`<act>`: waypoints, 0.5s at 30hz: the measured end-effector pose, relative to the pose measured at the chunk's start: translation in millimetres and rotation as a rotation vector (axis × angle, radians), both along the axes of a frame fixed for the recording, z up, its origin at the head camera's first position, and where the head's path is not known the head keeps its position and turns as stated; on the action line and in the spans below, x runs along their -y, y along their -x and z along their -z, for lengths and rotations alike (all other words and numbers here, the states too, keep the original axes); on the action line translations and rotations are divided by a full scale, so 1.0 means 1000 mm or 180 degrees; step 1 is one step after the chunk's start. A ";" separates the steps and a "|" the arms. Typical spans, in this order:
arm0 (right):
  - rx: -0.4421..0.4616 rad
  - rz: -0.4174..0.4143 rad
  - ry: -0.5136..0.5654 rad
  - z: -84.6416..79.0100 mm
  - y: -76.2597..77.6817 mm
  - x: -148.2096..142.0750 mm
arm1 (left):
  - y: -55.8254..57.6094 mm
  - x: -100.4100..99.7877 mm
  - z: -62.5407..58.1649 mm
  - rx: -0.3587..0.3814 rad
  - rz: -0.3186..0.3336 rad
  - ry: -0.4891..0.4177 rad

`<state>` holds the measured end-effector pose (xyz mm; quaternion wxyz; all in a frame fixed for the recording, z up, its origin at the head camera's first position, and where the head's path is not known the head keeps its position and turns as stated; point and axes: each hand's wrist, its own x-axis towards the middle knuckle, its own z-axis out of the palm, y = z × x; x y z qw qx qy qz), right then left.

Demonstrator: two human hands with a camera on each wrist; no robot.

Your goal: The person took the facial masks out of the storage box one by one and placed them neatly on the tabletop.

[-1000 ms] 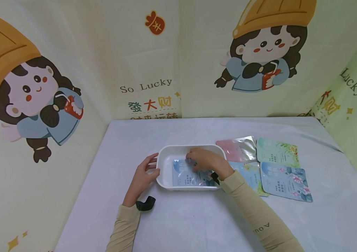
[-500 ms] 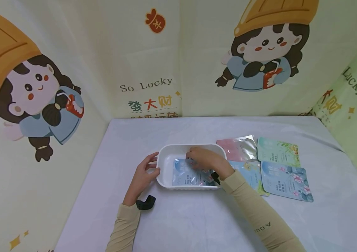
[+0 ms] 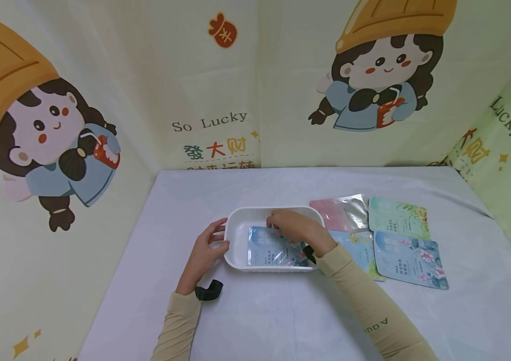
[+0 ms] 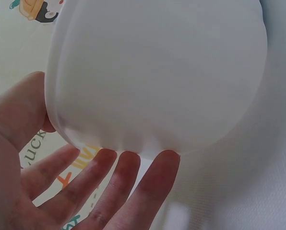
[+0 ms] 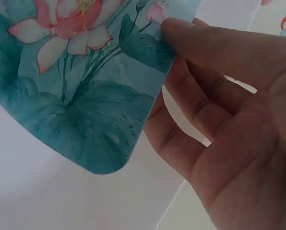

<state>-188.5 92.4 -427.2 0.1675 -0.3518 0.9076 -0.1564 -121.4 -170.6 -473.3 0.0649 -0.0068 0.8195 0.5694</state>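
Note:
A white oblong tray stands on the table with a flat blue sachet inside it. My left hand grips the tray's left end. In the left wrist view its thumb is at the rim, while several fingertips touch the outer wall. My right hand reaches into the tray from the right. The right wrist view shows its thumb and fingers pinching the edge of a lotus-printed sachet. In the head view this hand hides part of the sachet and the tray's right side.
Right of the tray lie a pink and silver sachet, a green sachet, a blue lotus sachet and a blue-yellow sachet, partly behind the right forearm. A white cloth covers the table; a printed curtain hangs behind.
The blue sachet inside the tray has shifted slightly under my right hand, and its glare looks different. My left hand and the tray have stayed in place.

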 end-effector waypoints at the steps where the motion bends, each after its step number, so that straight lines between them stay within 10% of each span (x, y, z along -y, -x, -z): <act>1: 0.0002 0.0003 -0.0020 -0.001 0.000 0.000 | 0.000 0.000 0.000 -0.0004 0.0005 0.0001; 15: 0.0128 0.0140 0.0073 -0.016 -0.004 -0.007 | -0.004 0.000 0.002 -0.0105 -0.0002 0.0121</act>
